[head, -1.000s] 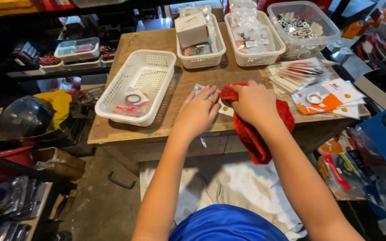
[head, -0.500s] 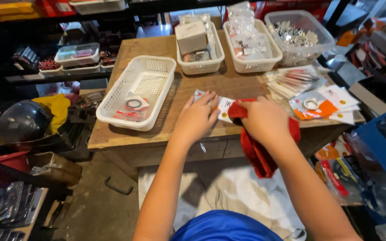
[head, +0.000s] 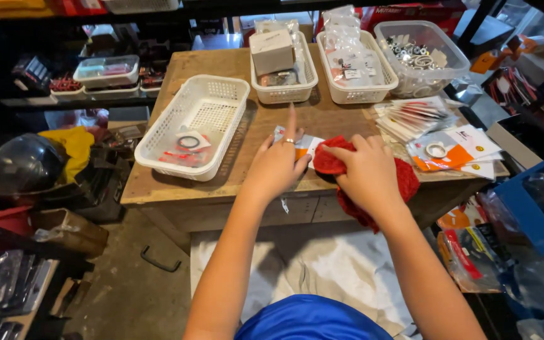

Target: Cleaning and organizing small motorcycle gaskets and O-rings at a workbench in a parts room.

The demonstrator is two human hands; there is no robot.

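Head cam looks down at a flat packet w/ orange and white on it. It lies on the wooden table near the front edge, between the two hands. Most of it is hidden, so can't tell which way its long side runs.

Left hand rests on the packet's left part, fingers spread apart, one finger pointing straight away toward the back of the table. Right hand is squeezed shut on a red cloth. The cloth touches the packet's right side and hangs down over the table edge.

Left of the hands sits a white basket, turned a bit slanted, w/ a red and white packet and a dark ring inside. At the back are 2 more white baskets: middle one holds a small pale box, next one holds clear bags. Far right at the back is a clear tub full of small metal rings.

Right of the cloth lies a fanned pile of thin packets w/ red stripes. In front of it are orange and white cards, one w/ a pale ring on top.

Off the table, left side, is a black helmet.
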